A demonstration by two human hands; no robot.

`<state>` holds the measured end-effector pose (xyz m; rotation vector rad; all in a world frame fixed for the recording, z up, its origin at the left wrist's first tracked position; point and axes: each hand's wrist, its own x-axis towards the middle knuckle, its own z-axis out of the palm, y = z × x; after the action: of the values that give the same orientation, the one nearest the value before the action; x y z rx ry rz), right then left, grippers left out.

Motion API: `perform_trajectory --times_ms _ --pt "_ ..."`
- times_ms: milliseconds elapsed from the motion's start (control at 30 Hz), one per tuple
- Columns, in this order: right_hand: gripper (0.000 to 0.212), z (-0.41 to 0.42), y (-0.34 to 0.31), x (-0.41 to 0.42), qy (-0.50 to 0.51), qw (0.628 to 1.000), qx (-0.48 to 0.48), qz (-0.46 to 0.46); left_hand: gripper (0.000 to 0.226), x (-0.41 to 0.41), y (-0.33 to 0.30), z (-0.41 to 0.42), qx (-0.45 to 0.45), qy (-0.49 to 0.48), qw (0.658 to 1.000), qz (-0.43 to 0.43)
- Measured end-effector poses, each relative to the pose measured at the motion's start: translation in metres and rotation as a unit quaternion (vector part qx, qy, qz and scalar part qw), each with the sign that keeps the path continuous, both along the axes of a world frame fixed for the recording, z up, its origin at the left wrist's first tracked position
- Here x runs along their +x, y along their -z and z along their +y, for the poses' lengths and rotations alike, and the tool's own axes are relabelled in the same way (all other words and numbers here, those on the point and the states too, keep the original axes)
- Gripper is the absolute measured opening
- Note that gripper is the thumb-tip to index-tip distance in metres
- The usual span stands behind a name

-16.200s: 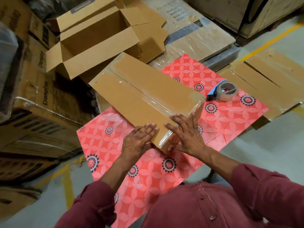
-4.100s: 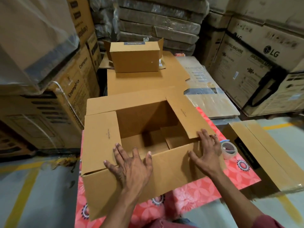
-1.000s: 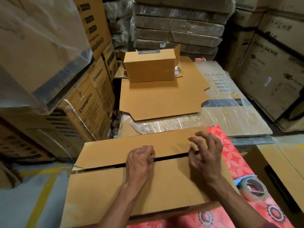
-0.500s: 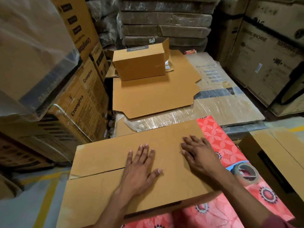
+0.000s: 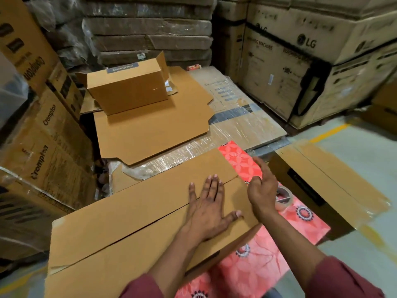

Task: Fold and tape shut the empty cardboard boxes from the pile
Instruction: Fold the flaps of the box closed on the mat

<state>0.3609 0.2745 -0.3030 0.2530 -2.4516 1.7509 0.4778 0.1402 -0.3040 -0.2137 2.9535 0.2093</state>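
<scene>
The two long top flaps of the plain brown cardboard box (image 5: 137, 229) are now lying down and meeting along a dark seam, where a few seconds back they were standing open over an empty inside. The box is sitting on the red flower-patterned mat (image 5: 253, 267) spread on the floor, its far end reaching toward the mat's far corner.

The left hand (image 5: 209, 209) is staying flat on the seam, fingers straight and spread, its grip released and only pressing the flaps down. The right hand (image 5: 262, 188), which half a second ago was lying flat on the box beside it, is lifting off past the box's right edge, fingers loosely curled and grasping nothing. It is hovering just above the roll of clear packing tape (image 5: 283, 197), which is lying on the mat near its right edge, between this box and an already taped brown cardboard box (image 5: 326, 179) standing at the mat's right side.

That shift suggests folding is finished here and taping is beginning: the right hand seems to be going for the roll while the left is keeping the flaps closed.
</scene>
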Motion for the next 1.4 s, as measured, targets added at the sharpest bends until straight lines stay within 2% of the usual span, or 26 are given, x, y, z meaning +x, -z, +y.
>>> perform_trajectory --times_ms 33,100,167,300,333,400,467,600,667,700,767,900,1033,1100,1200,1300,1400 --pt "0.055 0.002 0.005 -0.010 0.014 0.994 -0.037 -0.102 0.109 -0.007 -0.001 0.007 -0.002 0.007 1.000 0.001" --pt "0.040 0.002 0.017 -0.030 -0.055 0.949 -0.147 -0.274 0.107 -0.019 -0.002 0.019 -0.007 0.009 1.000 0.001" --pt "0.036 0.001 0.013 -0.034 -0.136 0.913 -0.183 -0.338 0.103 -0.030 -0.003 0.029 -0.012 0.005 1.000 0.000" --pt "0.050 0.025 0.010 -0.045 -0.239 0.922 -0.089 -0.293 0.095 -0.052 -0.004 0.045 -0.010 -0.026 0.999 0.020" --pt "0.049 0.035 0.018 -0.054 -0.252 0.929 -0.027 -0.270 0.090 -0.056 -0.002 0.050 -0.010 -0.038 0.999 0.028" --pt "0.045 0.056 0.043 -0.081 -0.279 0.929 0.165 -0.180 0.080 -0.061 0.003 0.058 -0.018 -0.066 0.997 0.040" --pt "0.050 0.079 0.058 -0.110 -0.305 0.884 0.331 -0.125 0.075 -0.062 0.004 0.066 -0.024 -0.093 0.994 0.050" --pt "0.059 0.106 0.081 -0.166 -0.373 0.766 0.523 -0.025 0.076 -0.067 0.002 0.073 -0.017 -0.120 0.992 0.021" --pt "0.056 0.108 0.089 -0.184 -0.420 0.706 0.570 -0.017 0.081 -0.067 0.000 0.073 -0.015 -0.127 0.992 0.018" --pt "0.053 0.107 0.095 -0.190 -0.439 0.688 0.577 -0.026 0.082 -0.068 0.001 0.074 -0.013 -0.131 0.991 0.015" --pt "0.044 0.108 0.108 -0.197 -0.449 0.677 0.582 -0.024 0.082 -0.068 0.002 0.075 -0.013 -0.137 0.990 0.017" --pt "0.033 0.113 0.137 -0.205 -0.404 0.704 0.584 0.024 0.078 -0.068 0.004 0.074 -0.013 -0.144 0.989 0.022" --pt "0.024 0.115 0.135 -0.200 -0.402 0.729 0.549 0.078 0.075 -0.067 0.006 0.075 -0.011 -0.142 0.989 0.027" --pt "0.026 0.112 0.121 -0.192 -0.388 0.779 0.483 0.089 0.073 -0.067 0.006 0.072 -0.002 -0.139 0.990 0.031" --pt "0.027 0.092 0.077 -0.179 -0.338 0.850 0.391 0.102 0.077 -0.062 0.003 0.062 0.044 -0.123 0.991 0.041" --pt "0.031 0.062 0.012 -0.163 -0.311 0.889 0.320 0.103 0.088 -0.042 -0.002 0.041 0.077 -0.124 0.988 0.049" --pt "0.028 0.031 -0.050 -0.136 -0.284 0.916 0.258 0.118 0.093 0.002 -0.009 0.006 0.042 -0.151 0.987 0.026"
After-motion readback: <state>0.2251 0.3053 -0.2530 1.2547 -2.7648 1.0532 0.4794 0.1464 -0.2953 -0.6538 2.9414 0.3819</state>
